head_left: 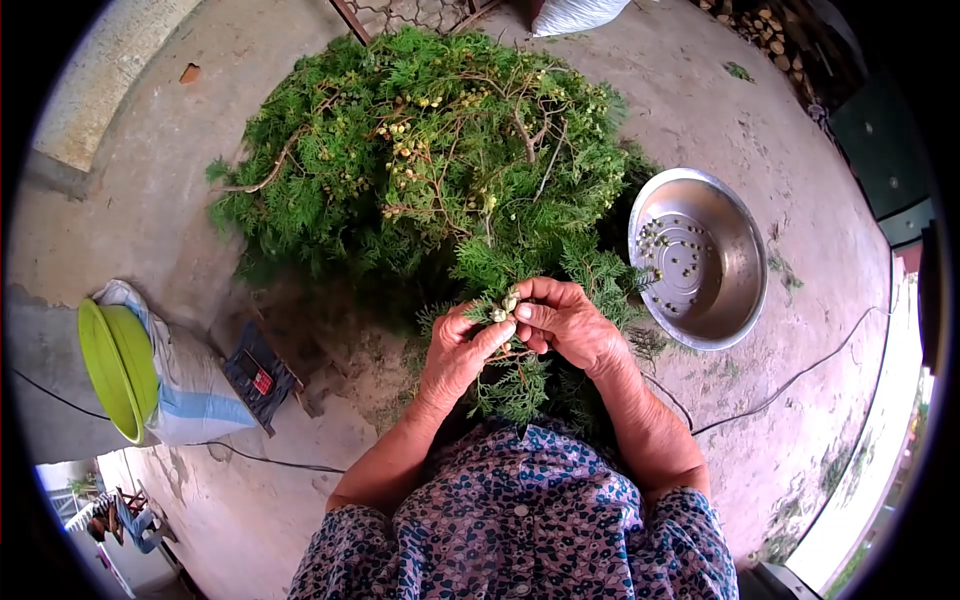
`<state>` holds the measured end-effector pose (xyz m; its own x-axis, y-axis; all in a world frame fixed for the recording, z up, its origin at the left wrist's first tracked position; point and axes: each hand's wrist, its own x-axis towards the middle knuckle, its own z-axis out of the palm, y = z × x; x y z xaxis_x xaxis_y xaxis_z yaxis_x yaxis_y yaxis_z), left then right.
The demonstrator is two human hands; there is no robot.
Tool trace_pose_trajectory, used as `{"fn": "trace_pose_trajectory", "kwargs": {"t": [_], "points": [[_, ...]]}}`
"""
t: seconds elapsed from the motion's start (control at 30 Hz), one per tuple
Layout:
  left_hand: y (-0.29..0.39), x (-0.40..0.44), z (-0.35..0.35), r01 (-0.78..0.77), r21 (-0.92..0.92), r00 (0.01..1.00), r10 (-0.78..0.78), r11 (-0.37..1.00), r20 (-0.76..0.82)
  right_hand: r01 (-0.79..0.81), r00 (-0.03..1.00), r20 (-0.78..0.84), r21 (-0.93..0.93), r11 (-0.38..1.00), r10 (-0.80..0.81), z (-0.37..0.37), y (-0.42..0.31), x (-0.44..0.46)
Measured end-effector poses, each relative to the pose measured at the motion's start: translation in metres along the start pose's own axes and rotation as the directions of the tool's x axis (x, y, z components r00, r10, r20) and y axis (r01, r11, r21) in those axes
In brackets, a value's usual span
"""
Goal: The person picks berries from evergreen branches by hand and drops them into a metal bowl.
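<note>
A leafy conifer sprig (512, 385) with a small cluster of pale green seed cones (508, 303) is between my two hands, just in front of my body. My left hand (458, 352) is closed on the sprig, thumb pointing toward the cones. From the other side, my right hand (568, 322) pinches at a cone with thumb and forefinger; the exact contact is partly hidden. Beyond the hands rises a large heap of green conifer branches (350, 165) with more cones in it. To the right stands a metal basin (735, 250) with several loose cones on its bottom.
On the left, a lime-green tub (128, 360) leans against a white and blue sack (195, 385). Beside it is a low stool (262, 375) with a small red device on it. A black cable (790, 385) crosses the concrete floor. Stacked firewood (770, 35) lies at the far right.
</note>
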<state>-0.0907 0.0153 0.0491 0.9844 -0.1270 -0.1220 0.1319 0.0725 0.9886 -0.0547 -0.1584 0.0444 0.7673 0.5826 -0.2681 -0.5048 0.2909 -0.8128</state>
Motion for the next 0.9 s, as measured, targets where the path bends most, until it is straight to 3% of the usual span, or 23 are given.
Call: {"fn": "trace_pose_trajectory", "kwargs": {"t": [0.03,0.1,0.2,0.27,0.37,0.4,0.47,0.53,0.6,0.67,0.73,0.8,0.83,0.87,0.9], "points": [[0.000,0.000,0.000,0.017,-0.020,1.000,-0.018,1.000,-0.017,0.001,1.000,0.000,0.000,1.000,-0.001,0.001,0.000,0.000],[0.003,0.000,0.001,0.036,-0.021,0.999,-0.037,0.999,-0.028,0.004,0.999,-0.051,0.174,0.985,0.005,0.004,-0.001,0.000],[0.003,0.001,0.003,0.034,-0.007,0.999,-0.034,0.999,-0.042,0.142,0.981,-0.152,0.142,0.980,-0.120,0.016,-0.007,-0.003],[0.004,0.002,0.004,0.060,0.103,0.997,-0.055,0.993,-0.057,0.207,0.971,-0.146,0.106,0.973,-0.190,0.014,-0.003,-0.003],[0.003,0.004,0.004,-0.072,0.255,0.996,0.082,0.964,-0.030,0.190,0.953,-0.169,-0.312,0.931,-0.251,0.020,-0.001,-0.002],[0.000,0.004,0.004,-0.123,0.318,0.991,0.136,0.940,-0.017,0.190,0.953,-0.171,-0.312,0.931,-0.251,0.021,0.001,-0.001],[-0.004,0.003,0.002,-0.093,0.279,0.993,0.108,0.956,-0.041,0.156,0.955,-0.230,-0.150,0.976,-0.188,0.023,0.002,0.001],[-0.009,0.001,-0.002,0.022,0.139,0.998,-0.013,0.990,-0.069,0.159,0.961,-0.213,-0.096,0.983,-0.177,0.021,0.002,0.001],[-0.008,0.000,0.002,-0.029,0.091,0.997,0.035,0.995,-0.068,0.173,0.947,-0.308,0.244,0.954,-0.093,0.014,0.002,0.001],[0.000,-0.002,0.004,-0.003,0.002,0.998,0.003,1.000,-0.061,0.199,0.957,-0.257,0.248,0.948,-0.134,0.012,0.000,-0.001],[-0.003,-0.002,0.003,-0.010,0.067,0.998,0.014,0.998,-0.056,0.203,0.957,-0.204,-0.024,0.979,-0.204,0.015,-0.003,-0.006],[-0.009,0.000,0.004,-0.120,0.230,0.987,0.140,0.966,-0.073,0.174,0.969,-0.164,-0.077,0.982,-0.184,0.017,-0.002,-0.009],[-0.009,0.000,0.009,-0.193,0.138,0.976,0.204,0.971,-0.073,0.304,0.920,-0.123,-0.379,0.874,-0.373,0.017,0.002,-0.006],[-0.011,0.001,0.008,-0.192,0.137,0.977,0.203,0.972,-0.072,0.395,0.847,-0.026,-0.637,0.662,-0.531,0.017,0.005,-0.003],[-0.015,0.002,0.005,-0.242,0.326,0.964,0.265,0.914,-0.028,0.297,0.881,-0.076,-0.680,0.671,-0.467,0.023,0.000,-0.007]]}}
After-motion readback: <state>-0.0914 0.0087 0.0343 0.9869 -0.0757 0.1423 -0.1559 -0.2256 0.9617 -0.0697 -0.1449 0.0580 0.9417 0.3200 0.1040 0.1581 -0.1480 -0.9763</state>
